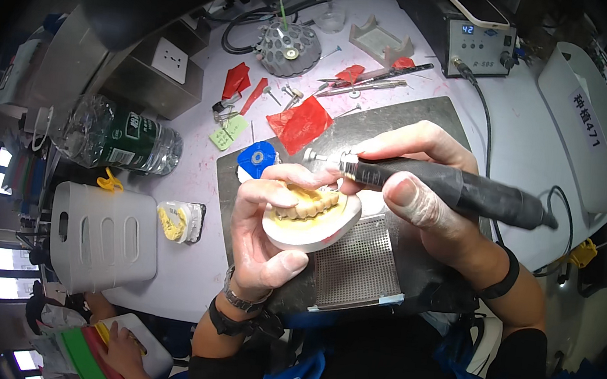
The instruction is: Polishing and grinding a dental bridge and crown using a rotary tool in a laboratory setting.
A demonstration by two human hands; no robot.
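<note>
My left hand (pixel 250 217) is wrapped round a white plaster dental model (pixel 309 238) with a row of yellowish teeth (pixel 316 207), holding it up over the bench. In my right hand (pixel 444 226) is a black rotary handpiece (pixel 480 195), gripped between thumb and fingers. Its metal nose and small tip (pixel 314 156) point left, just above the model and close to my left fingertips. Whether the tip touches the model cannot be made out. Beside my left hand lies a blue piece (pixel 257 159) with a round grey centre.
Below my hands is a perforated metal grate (pixel 359 262) in a dark pad. A bur holder (pixel 287 49), red sheets (pixel 299 124) and control box (pixel 478 45) stand beyond. Leftward are a bottle (pixel 131 138), white bin (pixel 106 239), second dental model (pixel 180 222) and another person's hand (pixel 125 352).
</note>
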